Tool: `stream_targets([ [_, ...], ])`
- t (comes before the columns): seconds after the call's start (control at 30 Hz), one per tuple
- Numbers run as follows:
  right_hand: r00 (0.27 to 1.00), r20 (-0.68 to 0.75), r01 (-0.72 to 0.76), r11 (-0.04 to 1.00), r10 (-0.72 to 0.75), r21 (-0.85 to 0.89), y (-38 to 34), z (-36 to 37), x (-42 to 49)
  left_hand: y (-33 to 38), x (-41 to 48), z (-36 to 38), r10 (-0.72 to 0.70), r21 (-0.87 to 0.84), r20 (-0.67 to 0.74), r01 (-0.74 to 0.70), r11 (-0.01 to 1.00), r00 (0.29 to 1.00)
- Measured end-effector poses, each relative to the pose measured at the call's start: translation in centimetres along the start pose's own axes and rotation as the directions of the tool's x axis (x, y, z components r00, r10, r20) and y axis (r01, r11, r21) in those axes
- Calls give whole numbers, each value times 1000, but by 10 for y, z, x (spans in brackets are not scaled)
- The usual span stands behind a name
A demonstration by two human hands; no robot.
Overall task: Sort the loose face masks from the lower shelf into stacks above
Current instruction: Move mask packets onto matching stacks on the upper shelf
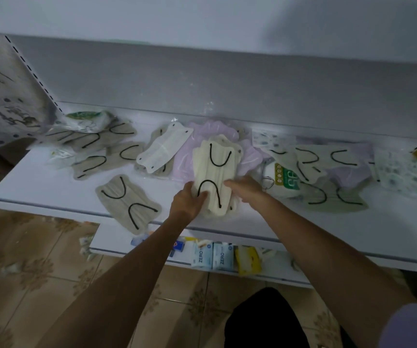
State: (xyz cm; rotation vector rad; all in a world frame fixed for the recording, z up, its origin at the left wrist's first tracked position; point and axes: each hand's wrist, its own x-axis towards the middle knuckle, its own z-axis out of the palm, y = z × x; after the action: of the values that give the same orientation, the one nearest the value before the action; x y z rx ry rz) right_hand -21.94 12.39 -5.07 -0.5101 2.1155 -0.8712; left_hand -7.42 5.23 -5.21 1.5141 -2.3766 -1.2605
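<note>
Cream masks (215, 177) (black loops (218, 165)), lilac masks (251, 156), grey-beige masks (127, 199), white shelf (39, 183).

Mask stack (215, 172) on upper shelf (39, 187), near front edge. Left hand (188, 200) grips its left side, right hand (246, 188) touches its right side. Single mask (128, 202) left of left hand, overhanging shelf front. Flat mask (164, 149) behind left hand. Mask heap (94, 144) farther left, toward back. Packet (285, 179) just right of right hand — loose masks (328, 159) beyond it. Lower shelf (117, 244) beneath forearms, boxes (212, 256) on it between them.
</note>
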Motion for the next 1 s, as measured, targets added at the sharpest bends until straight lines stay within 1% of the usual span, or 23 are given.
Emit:
stream_targets([
  [0.07,998,-57,34,998,-37,-43,0,4,-1,-5,0,1,-45,2,74,45,999,996],
  [0.1,997,-61,40,999,-41,-15,0,6,-2,-7,1,1,-55,-4,95,56,998,994],
  [0.17,998,-59,36,997,-32,68,1,10,-1,-8,3,-1,-62,5,95,62,998,994],
  [0.27,997,-77,1,993,8,115,4,12,-3,-9,3,-1,-73,33,96,70,997,993],
  [0.33,996,-92,-15,999,18,35,7,14,-4,-9,4,1,-80,5,131,80,997,988],
  [0.4,995,-95,-19,999,15,-37,7,15,-4,-8,6,3,-87,-68,150,98,993,985],
  [0.43,996,-79,-29,999,28,-14,6,15,-5,-8,6,4,-99,-97,148,114,989,984],
  [0.53,996,-25,-84,987,88,136,6,14,-9,-11,5,7,-130,-119,155,149,982,979],
  [0.6,989,12,-145,964,146,224,10,14,-13,-16,1,7,-136,-144,151,158,977,979],
  [0.7,982,54,-188,915,181,357,17,17,-20,-20,-3,3,-142,-204,141,168,964,980],
  [0.73,983,45,-183,908,180,376,19,21,-19,-20,-4,2,-147,-241,147,179,954,978],
  [0.8,987,8,-156,930,163,333,19,27,-22,-20,-6,-1,-151,-323,167,199,925,974],
  [0.87,993,-21,-108,966,116,234,16,31,-32,-22,-9,-4,-152,-317,151,194,929,977],
  [0.9,995,-8,-93,971,97,219,13,31,-37,-24,-10,-6,-151,-292,132,184,939,980],
  [0.93,997,13,-83,967,82,239,13,32,-41,-28,-11,-8,-155,-282,122,184,942,980],
  [1.0,993,65,-113,924,96,366,12,30,-47,-35,-9,-13,-176,-319,147,215,923,973],
])
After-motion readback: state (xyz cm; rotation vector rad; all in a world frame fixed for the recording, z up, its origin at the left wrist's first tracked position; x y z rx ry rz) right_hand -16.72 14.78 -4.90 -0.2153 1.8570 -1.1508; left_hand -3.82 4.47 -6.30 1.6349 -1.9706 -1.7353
